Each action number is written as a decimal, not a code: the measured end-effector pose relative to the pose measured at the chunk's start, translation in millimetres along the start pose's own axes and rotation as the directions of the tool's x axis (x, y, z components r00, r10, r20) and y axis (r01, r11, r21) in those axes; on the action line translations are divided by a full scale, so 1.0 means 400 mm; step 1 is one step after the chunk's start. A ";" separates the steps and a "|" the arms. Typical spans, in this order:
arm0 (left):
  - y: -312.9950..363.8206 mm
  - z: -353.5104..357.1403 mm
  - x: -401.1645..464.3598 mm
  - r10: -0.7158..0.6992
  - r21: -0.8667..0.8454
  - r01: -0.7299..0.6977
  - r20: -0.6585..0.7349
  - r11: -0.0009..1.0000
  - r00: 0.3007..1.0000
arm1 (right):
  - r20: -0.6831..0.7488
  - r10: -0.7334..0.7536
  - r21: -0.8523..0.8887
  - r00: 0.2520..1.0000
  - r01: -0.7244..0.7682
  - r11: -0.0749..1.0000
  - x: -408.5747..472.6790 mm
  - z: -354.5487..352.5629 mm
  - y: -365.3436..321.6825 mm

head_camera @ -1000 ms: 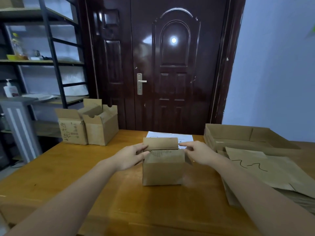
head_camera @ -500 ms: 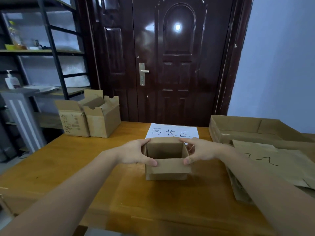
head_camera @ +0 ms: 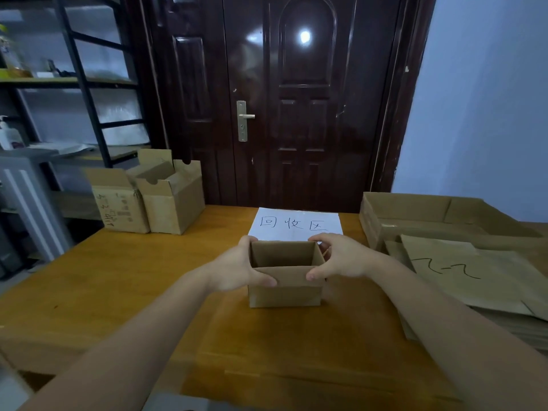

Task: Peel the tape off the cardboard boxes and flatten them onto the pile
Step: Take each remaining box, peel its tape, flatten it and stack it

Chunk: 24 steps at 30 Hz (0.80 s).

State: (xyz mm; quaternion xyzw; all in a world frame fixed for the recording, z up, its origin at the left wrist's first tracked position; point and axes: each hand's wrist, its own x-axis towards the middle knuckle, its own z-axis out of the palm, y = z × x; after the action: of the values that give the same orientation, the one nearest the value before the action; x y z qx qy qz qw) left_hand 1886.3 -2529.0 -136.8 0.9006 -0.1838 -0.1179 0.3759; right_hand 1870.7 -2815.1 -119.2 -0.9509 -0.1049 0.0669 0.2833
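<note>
Two hands clamp one small open box (head_camera: 285, 287) that stands upright on the wooden surface (head_camera: 142, 280). The left hand (head_camera: 237, 269) wraps the box's left wall, thumb on the near face and fingers curled over the far rim; the right hand (head_camera: 341, 259) does the same on the right wall (its thumb presses the near face just below the top edge). The top flaps are open and the inside shows as a bare brown hollow.

Just behind the box lies a white sheet (head_camera: 296, 223) with handwritten characters. To the box's right lies a pile (head_camera: 474, 280) of flattened cardboard, its top piece marked with black squiggles, and behind that pile sits a wide shallow tray (head_camera: 415, 209) of cardboard. Well to the box's left, at the far edge of the surface, two more open boxes (head_camera: 148, 200) stand touching each other.
</note>
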 end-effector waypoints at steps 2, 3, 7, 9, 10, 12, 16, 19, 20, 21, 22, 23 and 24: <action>-0.002 0.004 -0.006 -0.003 -0.008 0.003 -0.018 1.000 1.000 | -0.029 0.002 0.044 1.000 -0.001 0.999 -0.003 0.011 0.006; -0.001 0.004 -0.010 -0.006 -0.011 0.006 -0.025 1.000 1.000 | -0.039 0.005 0.064 0.999 -0.002 0.998 -0.006 0.018 0.007; 0.004 0.008 -0.021 -0.018 -0.057 0.017 -0.028 0.998 0.999 | -0.059 0.028 0.066 0.998 -0.024 0.997 -0.022 0.031 -0.004; 0.007 0.006 -0.029 -0.016 -0.098 0.015 -0.016 0.995 1.000 | -0.059 0.049 0.056 0.997 -0.046 0.997 -0.031 0.036 -0.014; 0.009 0.006 -0.033 -0.016 -0.122 0.015 -0.008 0.992 1.000 | -0.074 0.050 0.069 0.996 -0.045 0.997 -0.037 0.042 -0.018; 0.019 0.013 -0.048 0.011 -0.194 -0.014 -0.016 0.981 1.000 | -0.150 0.032 0.158 0.988 -0.008 0.987 -0.055 0.067 -0.017; 0.040 0.038 -0.079 0.029 -0.337 -0.084 -0.164 0.938 0.986 | -0.318 0.075 0.426 0.945 0.071 0.902 -0.112 0.156 -0.023; 0.070 0.037 -0.094 -0.074 -0.350 -0.055 -0.345 0.935 0.936 | -0.361 0.053 0.500 0.931 0.146 0.854 -0.137 0.171 -0.026; 0.072 0.034 -0.089 -0.122 -0.340 -0.018 -0.386 0.940 0.914 | -0.329 0.022 0.504 0.944 0.156 0.850 -0.144 0.165 -0.031; 0.077 0.027 -0.086 -0.151 -0.329 0.006 -0.417 0.944 0.896 | -0.280 -0.006 0.489 0.960 0.148 0.859 -0.149 0.156 -0.036; 0.082 0.019 -0.082 -0.184 -0.334 0.037 -0.420 0.942 0.889 | -0.232 -0.029 0.446 0.972 0.133 0.885 -0.153 0.147 -0.040; 0.094 0.009 -0.083 -0.196 -0.348 0.047 -0.406 0.936 0.893 | -0.204 -0.040 0.388 0.978 0.119 0.914 -0.157 0.137 -0.047; 0.100 -0.003 -0.082 -0.201 -0.377 0.048 -0.380 0.925 0.903 | -0.209 -0.047 0.332 0.977 0.116 0.936 -0.160 0.127 -0.054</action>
State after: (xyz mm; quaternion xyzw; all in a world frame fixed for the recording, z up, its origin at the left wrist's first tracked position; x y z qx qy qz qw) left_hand 1847.3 -2540.4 -104.7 0.8311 -0.0169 0.0188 0.5556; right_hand 1795.9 -2786.2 -145.1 -0.8839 -0.1026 -0.0225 0.4558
